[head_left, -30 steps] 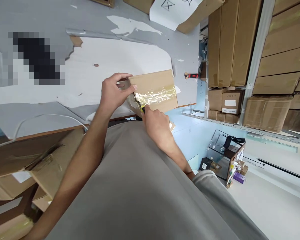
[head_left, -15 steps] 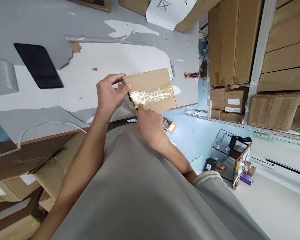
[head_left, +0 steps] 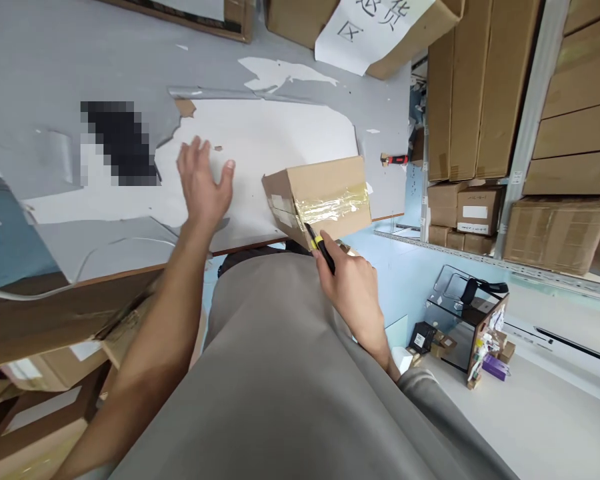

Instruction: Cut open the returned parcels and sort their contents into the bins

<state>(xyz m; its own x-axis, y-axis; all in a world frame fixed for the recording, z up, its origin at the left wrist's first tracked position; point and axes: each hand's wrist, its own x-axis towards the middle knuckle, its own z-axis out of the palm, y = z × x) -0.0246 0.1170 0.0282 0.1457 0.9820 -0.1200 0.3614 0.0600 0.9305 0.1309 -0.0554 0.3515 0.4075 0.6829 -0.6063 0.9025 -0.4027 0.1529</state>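
Observation:
A taped cardboard box [head_left: 325, 180] rests at the table's near edge, shiny clear tape running along its top. My right hand [head_left: 351, 280] is closed around a black and yellow utility knife [head_left: 324, 252], whose tip is by the box's near left edge. I cannot tell whether the blade touches the cardboard. To the left of the box, my left hand [head_left: 205, 180] is over the white part of the table, fingers apart and holding nothing.
On the table lie a blurred-out black object [head_left: 123, 143] at left and a red and black tool [head_left: 395, 159] at right. A box with a handwritten paper [head_left: 373, 33] stands at the back. Shelves of cartons [head_left: 560, 227] rise to the right; more cartons [head_left: 45, 367] sit lower left.
My left hand has let go of the box and moved left, its fingers spreading. My right hand has drawn the knife back towards me, so more of it shows.

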